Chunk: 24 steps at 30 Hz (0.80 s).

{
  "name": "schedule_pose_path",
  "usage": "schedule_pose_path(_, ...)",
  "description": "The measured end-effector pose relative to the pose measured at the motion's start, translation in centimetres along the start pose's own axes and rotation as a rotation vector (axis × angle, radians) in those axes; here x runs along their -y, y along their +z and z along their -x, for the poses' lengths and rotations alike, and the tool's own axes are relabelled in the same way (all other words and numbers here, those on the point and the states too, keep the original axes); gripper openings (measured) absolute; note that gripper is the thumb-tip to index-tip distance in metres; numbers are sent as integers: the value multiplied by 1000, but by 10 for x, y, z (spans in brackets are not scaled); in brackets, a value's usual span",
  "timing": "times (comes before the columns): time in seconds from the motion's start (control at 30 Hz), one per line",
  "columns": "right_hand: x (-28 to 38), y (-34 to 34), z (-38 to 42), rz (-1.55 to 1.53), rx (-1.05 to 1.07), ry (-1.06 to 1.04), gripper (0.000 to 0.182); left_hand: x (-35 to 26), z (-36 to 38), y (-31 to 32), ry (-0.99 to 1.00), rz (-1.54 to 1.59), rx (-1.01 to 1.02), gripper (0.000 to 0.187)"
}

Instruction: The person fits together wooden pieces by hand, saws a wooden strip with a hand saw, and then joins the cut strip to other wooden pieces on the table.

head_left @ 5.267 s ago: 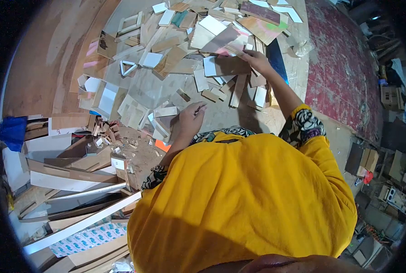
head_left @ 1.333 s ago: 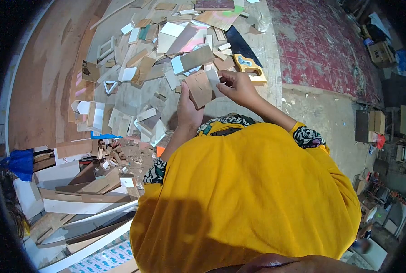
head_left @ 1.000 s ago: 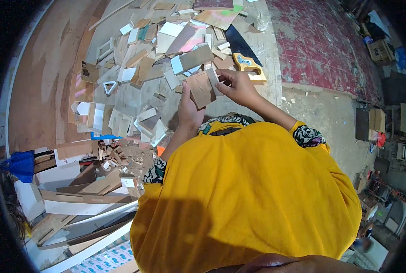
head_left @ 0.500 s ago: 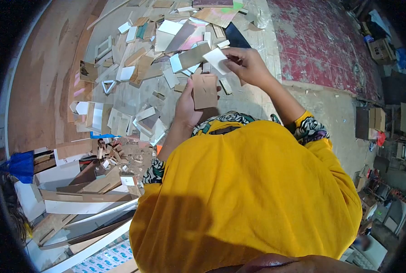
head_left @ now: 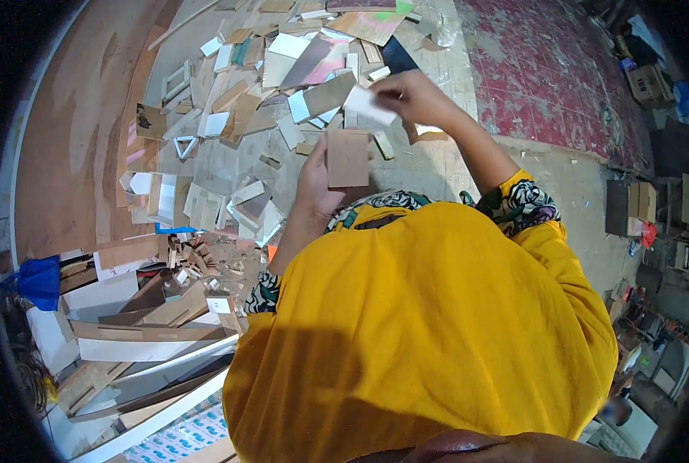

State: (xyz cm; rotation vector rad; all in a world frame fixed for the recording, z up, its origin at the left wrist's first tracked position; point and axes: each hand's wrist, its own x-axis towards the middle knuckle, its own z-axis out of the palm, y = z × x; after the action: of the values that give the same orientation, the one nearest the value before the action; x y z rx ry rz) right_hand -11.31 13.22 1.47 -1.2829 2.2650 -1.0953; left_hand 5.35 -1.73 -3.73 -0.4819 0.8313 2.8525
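Note:
A brown rectangular board piece [head_left: 347,159] is gripped in my left hand [head_left: 315,181], held close in front of my yellow top. Up and to its right, my right hand [head_left: 407,99] pinches a small white piece [head_left: 370,106], which is slightly blurred. The white piece is just above the brown one, apart from it. Beyond both hands lie scattered offcuts, among them a greyish-brown strip [head_left: 330,96] and a white board [head_left: 289,46]. Below my right wrist a brown-edged piece [head_left: 428,133] rests on the surface.
Large brown sheets [head_left: 82,123] stretch along the left. Long boards and offcuts [head_left: 147,336] are heaped at the lower left beside a blue bag [head_left: 37,283]. A red, worn floor area [head_left: 545,85] is at the upper right. Boxes [head_left: 648,85] stand at the far right.
My right hand has moved slightly left and up with the white piece, which is now tilted flatter. The brown-edged piece below my right wrist shows more. My left hand has barely moved.

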Motion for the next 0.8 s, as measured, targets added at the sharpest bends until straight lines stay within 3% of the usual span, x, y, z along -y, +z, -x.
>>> schedule_pose_path(0.1,-80,17,-4,152,-187,65,23,-8,3,-25,109,66,-18,49)
schedule_pose_path(0.17,-111,34,5,313,94,301,26,-10,3,-38,128,94,-103,48)
schedule_pose_path(0.2,-130,55,16,319,90,196,28,-10,3,-44,153,120,-188,48)
schedule_pose_path(0.23,-114,60,23,310,162,310,30,-10,2,-52,155,125,-188,48)
schedule_pose_path(0.47,-124,83,20,320,233,408,27,-2,15,-89,144,167,-247,51)
schedule_pose_path(0.67,-122,74,-6,540,255,371,19,15,20,-112,109,160,-372,48)
schedule_pose_path(0.73,-115,78,-21,519,87,254,18,15,18,-114,118,153,-389,48)
schedule_pose_path(0.8,-100,83,-45,532,90,212,24,13,15,-114,73,201,-331,48)
